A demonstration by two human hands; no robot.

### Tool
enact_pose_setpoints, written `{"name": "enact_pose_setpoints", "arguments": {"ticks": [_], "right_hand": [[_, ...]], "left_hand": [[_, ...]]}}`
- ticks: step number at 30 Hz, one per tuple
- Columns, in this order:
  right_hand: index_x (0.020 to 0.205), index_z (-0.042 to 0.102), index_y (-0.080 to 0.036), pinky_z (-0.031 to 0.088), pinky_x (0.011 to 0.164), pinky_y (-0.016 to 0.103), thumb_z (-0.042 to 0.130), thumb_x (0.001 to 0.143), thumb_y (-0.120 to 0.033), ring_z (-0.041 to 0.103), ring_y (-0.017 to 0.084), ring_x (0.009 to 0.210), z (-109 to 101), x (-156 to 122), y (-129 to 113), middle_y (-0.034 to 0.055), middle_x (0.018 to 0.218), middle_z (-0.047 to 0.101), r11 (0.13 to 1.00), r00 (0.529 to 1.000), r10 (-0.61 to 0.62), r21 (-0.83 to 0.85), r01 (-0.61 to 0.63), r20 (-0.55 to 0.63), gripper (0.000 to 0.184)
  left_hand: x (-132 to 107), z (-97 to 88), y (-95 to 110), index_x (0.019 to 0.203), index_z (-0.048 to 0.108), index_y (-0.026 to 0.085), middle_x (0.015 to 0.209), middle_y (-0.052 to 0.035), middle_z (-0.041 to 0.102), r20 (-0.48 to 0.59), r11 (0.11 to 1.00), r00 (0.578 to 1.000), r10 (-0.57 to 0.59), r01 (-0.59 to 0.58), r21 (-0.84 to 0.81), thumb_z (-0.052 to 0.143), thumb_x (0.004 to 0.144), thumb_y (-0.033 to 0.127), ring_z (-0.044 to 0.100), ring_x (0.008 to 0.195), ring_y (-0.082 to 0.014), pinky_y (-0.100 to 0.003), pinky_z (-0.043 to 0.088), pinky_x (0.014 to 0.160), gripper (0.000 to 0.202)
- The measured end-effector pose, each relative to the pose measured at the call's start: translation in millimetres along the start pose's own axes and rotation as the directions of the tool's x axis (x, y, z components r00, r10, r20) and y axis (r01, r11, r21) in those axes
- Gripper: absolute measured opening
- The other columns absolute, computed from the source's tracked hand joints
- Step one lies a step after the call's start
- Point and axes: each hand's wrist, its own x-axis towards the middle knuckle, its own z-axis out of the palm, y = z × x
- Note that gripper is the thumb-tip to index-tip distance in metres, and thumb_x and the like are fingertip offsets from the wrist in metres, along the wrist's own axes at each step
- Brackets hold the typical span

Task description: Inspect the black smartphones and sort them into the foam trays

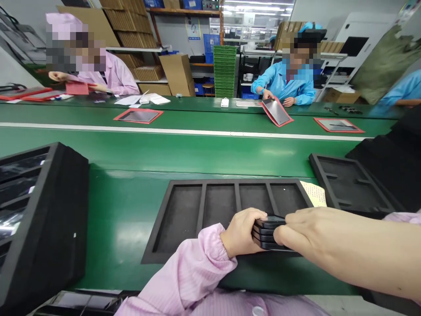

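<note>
A short stack of flat, black, phone-like devices point(267, 232) with rounded corners is held between my two hands, over the near right part of a black foam tray point(155, 239). My left hand point(242, 232) is closed around the left end of the stack. On the right end, my right hand point(302, 228) grips with thumb and fingers; part of the stack is hidden behind it. Side-by-side compartments divide the tray, and the visible parts of them hold no devices. A yellowish printed sheet point(314, 194) pokes out beyond the tray's right side.
On the left rises a tall stack of black foam trays point(62, 219) holding glossy panels. Another foam tray point(353, 180) lies at the right beside dark material. Across the green bench point(197, 151), co-workers sit; red-edged sheets point(138, 115) lie along the far side.
</note>
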Motion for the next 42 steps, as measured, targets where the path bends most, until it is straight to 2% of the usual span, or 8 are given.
{"name": "enact_pose_setpoints", "arguments": {"ticks": [15,21,24,28,31,36,39,42], "right_hand": [[0.081,0.042,-0.020,0.026,0.050,0.027,0.041,0.069,-0.003,0.045,0.015,0.049,13.1,-8.5,-6.8,-0.0010,0.064,0.049,0.993,0.986,0.121,-0.026,-0.119,0.114,0.020],[0.079,0.039,-0.021,0.018,0.045,0.028,0.048,0.067,-0.006,0.042,0.015,0.042,12.3,-2.5,-7.0,-0.0025,0.058,0.045,0.980,0.979,0.140,-0.161,-0.116,0.150,0.021],[0.076,0.039,-0.021,0.014,0.042,0.026,0.057,0.065,-0.008,0.044,0.014,0.040,3.4,5.7,4.7,-0.0050,0.054,0.044,0.969,0.945,0.226,-0.152,-0.193,0.235,0.025],[0.072,0.038,-0.021,0.018,0.040,0.021,0.070,0.068,-0.015,0.046,0.012,0.041,-6.9,4.8,23.3,-0.0091,0.051,0.041,0.916,0.868,0.352,0.061,-0.396,0.351,0.033],[0.074,0.039,-0.020,0.023,0.043,0.020,0.069,0.072,-0.018,0.044,0.009,0.043,-5.0,-3.1,25.3,-0.0097,0.055,0.042,0.825,0.860,0.396,0.288,-0.487,0.322,0.030],[0.077,0.041,-0.021,0.022,0.044,0.020,0.068,0.073,-0.020,0.040,0.009,0.047,13.9,-12.2,20.2,-0.0093,0.058,0.041,0.661,0.823,0.476,0.490,-0.568,0.311,0.028],[0.079,0.044,-0.021,0.028,0.045,0.019,0.061,0.079,-0.022,0.041,0.010,0.051,28.5,-22.2,22.0,-0.0072,0.061,0.043,0.509,0.826,0.513,0.693,-0.511,0.232,0.017],[0.076,0.045,-0.020,0.039,0.053,0.021,0.053,0.088,-0.025,0.048,0.012,0.060,43.5,-35.8,18.7,-0.0021,0.070,0.049,0.459,0.841,0.541,0.844,-0.277,-0.018,0.015]], "left_hand": [[-3.0,4.5,-2.6,0.096,0.047,0.019,0.080,-0.0069,0.067,0.006,0.999,0.999,-0.049,0.049,-0.016,0.058,0.075,0.063,0.067,0.070,-0.0210,-0.032,0.056,0.064,0.050],[-2.1,2.3,-0.7,0.096,0.047,0.020,0.085,-0.0063,0.068,0.044,0.998,0.997,-0.068,0.068,0.001,0.067,0.071,0.052,0.068,0.074,-0.0200,-0.031,0.057,0.067,0.046],[-2.7,1.8,0.2,0.096,0.047,0.020,0.088,-0.0075,0.068,0.044,0.998,0.997,-0.062,0.062,-0.003,0.063,0.074,0.041,0.068,0.077,-0.0206,-0.033,0.057,0.071,0.035],[-4.2,1.2,0.1,0.098,0.047,0.018,0.090,-0.0114,0.068,0.028,1.000,0.999,-0.023,0.023,-0.007,0.061,0.074,0.033,0.068,0.078,-0.0217,-0.033,0.057,0.069,0.032],[-4.0,-0.5,-0.3,0.100,0.046,0.018,0.089,-0.0115,0.068,0.029,1.000,1.000,-0.008,0.009,-0.014,0.064,0.073,0.032,0.068,0.077,-0.0214,-0.032,0.057,0.069,0.035],[-2.1,-4.9,0.0,0.102,0.045,0.019,0.088,-0.0113,0.067,0.042,0.999,0.999,0.025,-0.023,-0.044,0.061,0.077,0.035,0.068,0.081,-0.0218,-0.034,0.057,0.071,0.033],[-2.8,-6.5,0.0,0.104,0.046,0.020,0.091,-0.0103,0.066,0.075,0.995,0.997,-0.015,0.023,-0.099,0.059,0.079,0.034,0.067,0.084,-0.0216,-0.035,0.056,0.074,0.031],[-5.1,-6.8,-0.7,0.106,0.046,0.021,0.094,-0.0100,0.066,0.083,0.990,0.996,-0.034,0.045,-0.137,0.058,0.081,0.035,0.066,0.088,-0.0214,-0.036,0.055,0.078,0.031]]}}
